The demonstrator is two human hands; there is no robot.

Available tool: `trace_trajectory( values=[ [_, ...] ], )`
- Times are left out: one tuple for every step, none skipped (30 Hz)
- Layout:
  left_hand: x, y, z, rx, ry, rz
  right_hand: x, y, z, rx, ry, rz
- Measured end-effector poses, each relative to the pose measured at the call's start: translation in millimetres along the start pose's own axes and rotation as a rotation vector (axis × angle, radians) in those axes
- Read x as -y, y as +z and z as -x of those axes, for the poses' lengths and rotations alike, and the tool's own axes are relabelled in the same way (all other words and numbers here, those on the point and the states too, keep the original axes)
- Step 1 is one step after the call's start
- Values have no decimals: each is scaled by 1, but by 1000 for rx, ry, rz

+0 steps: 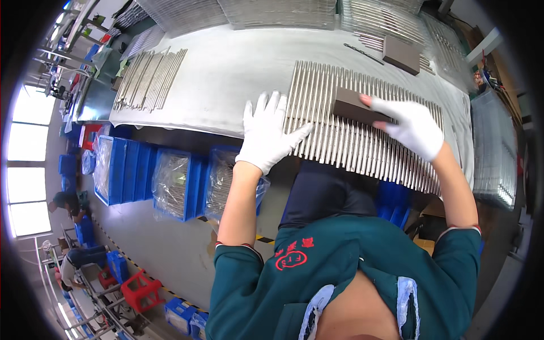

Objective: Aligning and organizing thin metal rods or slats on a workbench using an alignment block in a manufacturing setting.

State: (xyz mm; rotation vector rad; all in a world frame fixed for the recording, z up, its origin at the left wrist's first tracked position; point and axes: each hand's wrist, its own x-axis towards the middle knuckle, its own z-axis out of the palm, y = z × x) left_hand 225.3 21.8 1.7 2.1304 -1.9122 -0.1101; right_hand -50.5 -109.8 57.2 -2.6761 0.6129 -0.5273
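A long row of thin metal rods (362, 148) lies side by side on the white-covered table, close in front of me. My left hand (265, 135), in a white glove, rests flat with fingers spread at the row's left end, its thumb over the first rods. My right hand (412, 126) wears a white glove with some fingertips bare. It grips the right end of a dark brown rectangular block (347, 105), which lies across the tops of the rods. A second brown block (401, 55) sits on other rods at the far right, with a dark drill bit (362, 53) to its left.
Another batch of rods (150, 79) lies at the table's left. Clear plastic trays (277, 12) line the back, and more stand at right (492, 150). Blue crates (129, 170) with bagged rods stand below the table's front edge. Two people are in the left background, near a red stool (141, 290).
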Motion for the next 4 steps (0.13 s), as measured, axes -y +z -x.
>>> trace_trajectory(
  values=[
    [-2, 1, -2, 22, -21, 16, 0, -11, 20, 31, 103, -9],
    [-4, 2, -2, 26, -19, 23, 2, -20, 35, 63, 205, -18],
    [-3, 2, -1, 43, -33, 32, 1, -23, 44, 78, 208, -11],
    [-1, 1, -3, 60, -42, 39, 0, -25, 50, 87, 215, -4]
  ],
)
